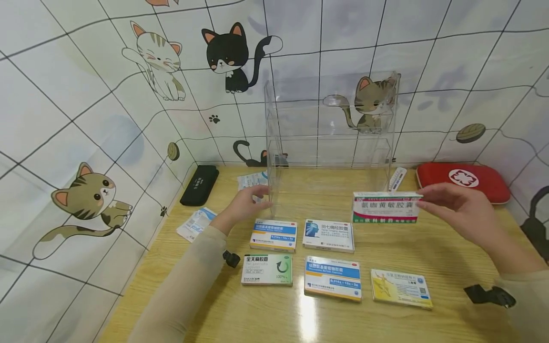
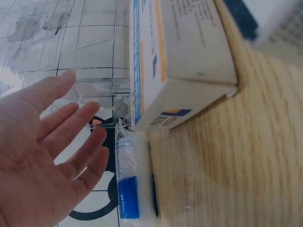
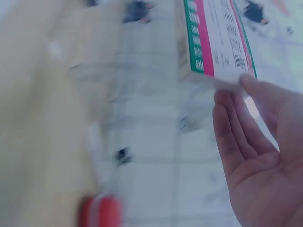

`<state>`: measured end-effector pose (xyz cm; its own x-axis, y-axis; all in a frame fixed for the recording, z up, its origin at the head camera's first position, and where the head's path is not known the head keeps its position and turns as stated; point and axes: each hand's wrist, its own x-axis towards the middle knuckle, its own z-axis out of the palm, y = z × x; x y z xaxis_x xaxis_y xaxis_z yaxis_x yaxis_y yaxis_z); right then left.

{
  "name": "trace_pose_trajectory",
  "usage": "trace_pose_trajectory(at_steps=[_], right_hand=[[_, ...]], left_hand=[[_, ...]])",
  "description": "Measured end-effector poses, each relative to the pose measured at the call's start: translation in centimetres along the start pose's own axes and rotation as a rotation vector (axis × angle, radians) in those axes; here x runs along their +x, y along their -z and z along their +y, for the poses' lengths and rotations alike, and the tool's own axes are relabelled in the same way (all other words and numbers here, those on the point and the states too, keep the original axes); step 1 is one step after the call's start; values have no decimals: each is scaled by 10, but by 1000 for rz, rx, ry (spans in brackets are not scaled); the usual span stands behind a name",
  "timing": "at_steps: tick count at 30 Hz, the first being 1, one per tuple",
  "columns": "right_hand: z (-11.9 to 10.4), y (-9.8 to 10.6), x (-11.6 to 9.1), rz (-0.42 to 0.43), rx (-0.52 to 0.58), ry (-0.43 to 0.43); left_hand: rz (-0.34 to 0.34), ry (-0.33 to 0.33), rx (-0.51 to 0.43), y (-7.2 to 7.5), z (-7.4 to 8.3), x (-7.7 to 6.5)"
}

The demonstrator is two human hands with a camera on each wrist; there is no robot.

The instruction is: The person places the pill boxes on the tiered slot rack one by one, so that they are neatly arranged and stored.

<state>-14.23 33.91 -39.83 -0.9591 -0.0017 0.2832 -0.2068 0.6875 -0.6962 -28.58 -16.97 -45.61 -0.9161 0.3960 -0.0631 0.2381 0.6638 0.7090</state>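
Observation:
My right hand (image 1: 459, 207) pinches one end of a white, green and magenta medicine box (image 1: 386, 208) between thumb and fingers, raised over the table. The right wrist view has the same box (image 3: 218, 38) held by its end. My left hand (image 1: 246, 205), fingers loosely bent and holding nothing, is at the lower left side of a clear acrylic rack (image 1: 273, 143). Seen from the left wrist, that hand (image 2: 57, 146) has its fingers spread beside a blue-and-white medicine box (image 2: 189, 61). In front of the rack stands that blue-and-white box (image 1: 273, 236).
A white box with a blue head (image 1: 329, 236), a green box (image 1: 267, 270), another blue-and-white box (image 1: 332, 279) and a yellow box (image 1: 401, 288) lie on the table. Around the rack are a black case (image 1: 199, 186), plastic packets (image 1: 196, 224), a thermometer-like strip (image 1: 398, 179) and a red case (image 1: 493, 183).

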Motion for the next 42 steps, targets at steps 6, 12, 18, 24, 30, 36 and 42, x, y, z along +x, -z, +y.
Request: trace_pose_trajectory(at_steps=[6,12,18,24,30,36,42], right_hand=[[-61,-2,57,102,57,21],[-109,-8,129,233,176,63],[-152,-20,192,300,312,78],[-183,-31,231,299,288,72],[-195,-44,253,236,227,75],[-193,-58,263,168,159,88],[-178,-66,255,99,90,57]], left_hand=[[-4,24,1,0,3,-3],[-10,10,15,3,6,0],[-7,-11,45,5,9,0],[-20,-13,68,4,12,-2],[-8,-10,97,2,11,0],[-9,-23,109,5,9,0],[-14,-24,134,4,9,1]])
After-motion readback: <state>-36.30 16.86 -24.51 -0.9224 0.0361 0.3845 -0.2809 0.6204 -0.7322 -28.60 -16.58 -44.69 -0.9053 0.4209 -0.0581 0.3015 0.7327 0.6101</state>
